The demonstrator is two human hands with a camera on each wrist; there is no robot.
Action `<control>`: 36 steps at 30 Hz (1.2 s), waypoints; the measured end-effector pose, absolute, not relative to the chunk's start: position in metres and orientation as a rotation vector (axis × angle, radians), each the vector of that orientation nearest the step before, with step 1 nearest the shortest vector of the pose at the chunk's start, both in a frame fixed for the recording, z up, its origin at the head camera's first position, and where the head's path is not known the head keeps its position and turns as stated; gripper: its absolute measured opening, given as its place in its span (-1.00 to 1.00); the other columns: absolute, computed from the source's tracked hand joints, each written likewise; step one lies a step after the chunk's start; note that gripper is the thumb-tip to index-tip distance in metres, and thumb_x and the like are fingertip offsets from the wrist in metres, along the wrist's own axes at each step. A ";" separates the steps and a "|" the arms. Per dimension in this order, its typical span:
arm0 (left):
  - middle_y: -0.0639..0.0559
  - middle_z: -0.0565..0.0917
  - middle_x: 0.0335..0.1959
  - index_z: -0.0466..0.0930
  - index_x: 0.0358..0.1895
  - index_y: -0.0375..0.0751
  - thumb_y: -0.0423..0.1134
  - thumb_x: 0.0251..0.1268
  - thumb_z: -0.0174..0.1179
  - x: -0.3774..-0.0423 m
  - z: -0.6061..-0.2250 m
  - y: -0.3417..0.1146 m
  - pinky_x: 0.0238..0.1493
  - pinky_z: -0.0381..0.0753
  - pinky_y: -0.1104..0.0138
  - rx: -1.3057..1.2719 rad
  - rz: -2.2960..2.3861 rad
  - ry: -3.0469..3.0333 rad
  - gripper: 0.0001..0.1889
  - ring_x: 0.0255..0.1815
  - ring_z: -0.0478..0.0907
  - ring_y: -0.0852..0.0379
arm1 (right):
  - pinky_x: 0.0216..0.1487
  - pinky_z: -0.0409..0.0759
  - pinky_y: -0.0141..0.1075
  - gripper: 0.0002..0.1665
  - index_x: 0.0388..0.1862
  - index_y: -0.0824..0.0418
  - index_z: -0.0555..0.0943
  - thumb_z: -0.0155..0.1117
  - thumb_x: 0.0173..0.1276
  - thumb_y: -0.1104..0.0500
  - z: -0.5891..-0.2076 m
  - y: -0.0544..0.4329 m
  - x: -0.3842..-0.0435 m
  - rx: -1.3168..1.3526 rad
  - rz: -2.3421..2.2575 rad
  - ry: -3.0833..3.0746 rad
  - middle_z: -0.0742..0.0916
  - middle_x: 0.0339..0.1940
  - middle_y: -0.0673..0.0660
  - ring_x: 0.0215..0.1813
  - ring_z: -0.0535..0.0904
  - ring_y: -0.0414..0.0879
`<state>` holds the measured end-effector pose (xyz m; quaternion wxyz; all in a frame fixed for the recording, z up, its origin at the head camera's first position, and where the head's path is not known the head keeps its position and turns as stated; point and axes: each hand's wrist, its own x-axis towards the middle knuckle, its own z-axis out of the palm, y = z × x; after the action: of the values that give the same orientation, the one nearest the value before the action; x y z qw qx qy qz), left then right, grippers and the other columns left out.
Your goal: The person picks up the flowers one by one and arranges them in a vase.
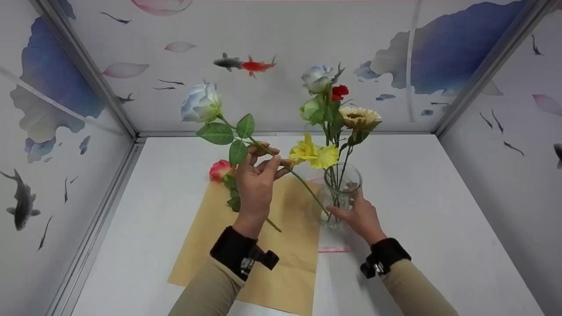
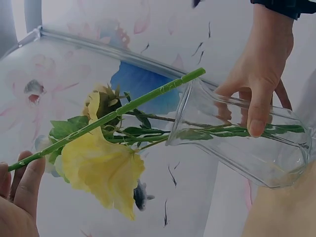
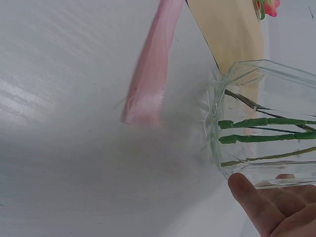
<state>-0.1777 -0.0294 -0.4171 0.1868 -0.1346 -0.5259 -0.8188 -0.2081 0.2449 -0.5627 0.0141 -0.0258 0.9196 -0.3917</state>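
My left hand (image 1: 257,184) pinches the green stem of a pale blue rose (image 1: 201,103), its bloom up to the left and its cut end slanting down right. In the left wrist view that stem (image 2: 123,109) passes in front of the vase's mouth. My right hand (image 1: 362,217) grips the side of a clear glass vase (image 1: 343,180), thumb along the glass. Standing in the vase are another pale blue rose (image 1: 317,79), a green rose (image 1: 312,109), a small red flower (image 1: 339,92), a cream sunflower (image 1: 359,117) and a yellow flower (image 1: 312,152).
A sheet of brown kraft paper (image 1: 281,263) lies on the white table (image 1: 439,210), with a pink-red rose (image 1: 220,170) lying over it near its top left. Pink ribbon (image 3: 150,74) lies beside the vase. Printed panels (image 1: 290,35) with metal edges enclose the table.
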 end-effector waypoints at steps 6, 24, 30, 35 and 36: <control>-0.33 0.52 0.02 0.41 0.17 -0.26 -0.46 0.47 0.19 -0.180 -0.415 -0.025 0.02 0.71 -0.05 -0.386 -2.254 -1.443 -0.70 -0.11 0.71 -0.33 | 0.29 0.49 0.21 0.23 0.58 0.12 0.12 0.53 0.14 -0.33 -0.562 0.244 -0.209 -0.067 -1.228 2.850 0.60 0.32 0.43 0.33 0.54 0.35; -0.22 0.53 0.04 0.39 0.12 -0.34 -0.47 0.49 0.15 -0.193 -0.418 -0.007 0.12 0.67 -0.02 -0.347 -2.313 -1.356 -0.76 0.03 0.59 -0.54 | 0.26 0.51 0.20 0.21 0.55 0.16 0.15 0.52 0.14 -0.35 -0.562 0.245 -0.208 -0.063 -1.240 2.852 0.62 0.26 0.47 0.29 0.55 0.37; -0.25 0.53 0.01 0.40 0.09 -0.44 -0.48 0.48 0.16 -0.195 -0.422 -0.002 0.12 0.68 0.00 -0.336 -2.280 -1.406 -0.77 0.01 0.63 -0.49 | 0.26 0.51 0.21 0.23 0.57 0.11 0.11 0.51 0.14 -0.37 -0.562 0.245 -0.208 -0.070 -1.248 2.845 0.61 0.29 0.46 0.30 0.55 0.37; -0.35 0.54 -0.04 0.43 0.05 -0.40 -0.50 0.46 0.18 -0.199 -0.431 0.001 0.06 0.71 0.06 -0.333 -2.171 -1.520 -0.79 -0.04 0.72 -0.30 | 0.27 0.49 0.22 0.21 0.56 0.09 0.12 0.53 0.14 -0.35 -0.563 0.245 -0.208 -0.072 -1.244 2.854 0.62 0.27 0.47 0.30 0.55 0.38; -0.36 0.55 -0.04 0.43 0.05 -0.38 -0.50 0.45 0.19 -0.200 -0.433 0.002 0.05 0.72 0.09 -0.329 -2.133 -1.561 -0.79 -0.04 0.73 -0.25 | 0.27 0.49 0.22 0.21 0.55 0.09 0.13 0.53 0.14 -0.35 -0.563 0.244 -0.209 -0.068 -1.243 2.855 0.62 0.27 0.47 0.30 0.55 0.38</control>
<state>-0.2002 0.0023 -0.4328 0.2367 -0.1201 -0.5695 -0.7780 -0.2085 0.2444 -0.5630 0.0134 -0.0219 0.9166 -0.3989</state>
